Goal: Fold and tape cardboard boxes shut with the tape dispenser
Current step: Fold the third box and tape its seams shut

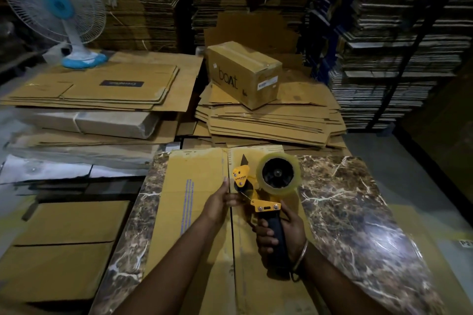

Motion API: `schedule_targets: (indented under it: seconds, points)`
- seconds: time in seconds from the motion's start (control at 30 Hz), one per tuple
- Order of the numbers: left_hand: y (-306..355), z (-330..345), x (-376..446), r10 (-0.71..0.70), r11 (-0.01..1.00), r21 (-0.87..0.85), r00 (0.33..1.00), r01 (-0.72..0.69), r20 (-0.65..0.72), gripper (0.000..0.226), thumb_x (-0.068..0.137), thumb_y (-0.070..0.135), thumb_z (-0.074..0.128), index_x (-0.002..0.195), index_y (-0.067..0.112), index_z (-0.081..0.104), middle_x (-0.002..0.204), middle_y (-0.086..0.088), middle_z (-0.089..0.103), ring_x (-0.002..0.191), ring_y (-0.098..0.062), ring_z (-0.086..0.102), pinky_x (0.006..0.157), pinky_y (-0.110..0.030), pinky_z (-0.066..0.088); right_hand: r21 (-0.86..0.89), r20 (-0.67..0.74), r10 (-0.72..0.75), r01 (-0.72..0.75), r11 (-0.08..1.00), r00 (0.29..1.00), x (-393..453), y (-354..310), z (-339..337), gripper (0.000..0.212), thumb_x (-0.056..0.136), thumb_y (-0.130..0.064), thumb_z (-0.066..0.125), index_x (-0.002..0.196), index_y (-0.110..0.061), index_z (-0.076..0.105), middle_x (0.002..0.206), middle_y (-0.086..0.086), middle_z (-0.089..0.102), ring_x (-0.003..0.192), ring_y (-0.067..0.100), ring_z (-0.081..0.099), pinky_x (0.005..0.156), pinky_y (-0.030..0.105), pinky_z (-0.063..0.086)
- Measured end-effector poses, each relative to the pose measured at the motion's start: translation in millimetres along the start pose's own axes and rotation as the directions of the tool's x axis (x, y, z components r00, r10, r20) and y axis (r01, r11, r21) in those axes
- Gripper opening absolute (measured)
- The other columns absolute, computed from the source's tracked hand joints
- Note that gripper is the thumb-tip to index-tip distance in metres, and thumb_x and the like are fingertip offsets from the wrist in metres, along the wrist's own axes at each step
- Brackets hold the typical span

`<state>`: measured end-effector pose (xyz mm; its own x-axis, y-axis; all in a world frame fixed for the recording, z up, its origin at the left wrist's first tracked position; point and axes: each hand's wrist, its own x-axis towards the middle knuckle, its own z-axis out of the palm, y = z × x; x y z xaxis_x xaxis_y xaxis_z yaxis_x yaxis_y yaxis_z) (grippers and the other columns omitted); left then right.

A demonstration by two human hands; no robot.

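A brown cardboard box (197,212) lies on the marble table (358,212) in front of me, its two top flaps meeting along a centre seam. My right hand (281,235) grips the black handle of a yellow tape dispenser (258,186) that carries a clear tape roll (278,174) and is held just above the seam. My left hand (220,202) reaches to the dispenser's front, fingers at the roller end where the tape comes out. Whether it pinches the tape end is unclear.
A sealed box (243,74) printed "boat" sits on a stack of flattened cartons (271,120) behind the table. More flat cartons (102,89) lie to the left beside a white and blue fan (58,7). Shelves of stacked cardboard (399,46) rise at the right.
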<state>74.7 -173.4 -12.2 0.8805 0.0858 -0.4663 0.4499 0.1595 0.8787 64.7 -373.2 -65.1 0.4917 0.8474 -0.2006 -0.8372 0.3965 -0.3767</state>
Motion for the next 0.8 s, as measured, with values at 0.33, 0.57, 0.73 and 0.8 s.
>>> schedule_targets:
  seconds: [0.33,0.57,0.73,0.8]
  points:
    - [-34.3,-8.4,26.1,-0.108,0.99,0.1,0.992,0.101,0.061,0.063,0.082,0.078,0.054,0.096,0.024,0.082,0.109,-0.011,0.075,0.123,-0.028,0.06,0.118,-0.049,0.031,0.013,-0.009,-0.001,0.002,1.0,1.0,0.8,-0.7,-1.8,0.062,0.081,-0.064,0.067,0.085,-0.003,0.053,0.066,0.004,0.048,0.048,0.017,0.05,0.053,0.028,0.042]
    - [-7.3,-3.0,5.4,-0.114,0.992,0.063,0.988,0.108,0.103,0.033,0.102,0.023,0.047,0.116,0.003,0.069,0.099,-0.011,0.072,0.092,-0.02,0.064,0.077,-0.026,0.049,0.035,0.04,-0.01,0.008,0.999,0.999,1.6,-0.7,-6.0,0.062,0.086,-0.067,0.059,0.088,-0.005,0.053,0.069,0.003,0.05,0.052,0.016,0.052,0.055,0.028,0.041]
    - [7.0,-18.2,8.7,-0.087,0.986,0.152,0.993,0.074,0.08,0.02,0.097,0.017,0.059,0.103,0.001,0.07,0.094,-0.021,0.074,0.079,-0.022,0.068,0.067,-0.027,0.051,0.022,0.056,-0.015,0.014,1.0,0.998,1.4,-0.5,-4.6,0.062,0.087,-0.067,0.057,0.089,-0.006,0.052,0.069,0.003,0.05,0.053,0.016,0.053,0.056,0.028,0.042]
    - [17.0,-23.3,10.1,-0.142,0.975,0.188,0.985,0.122,0.098,0.027,0.097,0.024,0.061,0.097,-0.002,0.069,0.089,-0.021,0.074,0.06,-0.016,0.066,0.05,-0.022,0.05,0.013,0.06,-0.015,0.014,1.0,0.998,1.0,-1.1,-2.5,0.062,0.086,-0.068,0.057,0.088,-0.006,0.052,0.069,0.002,0.05,0.053,0.015,0.053,0.056,0.028,0.042]
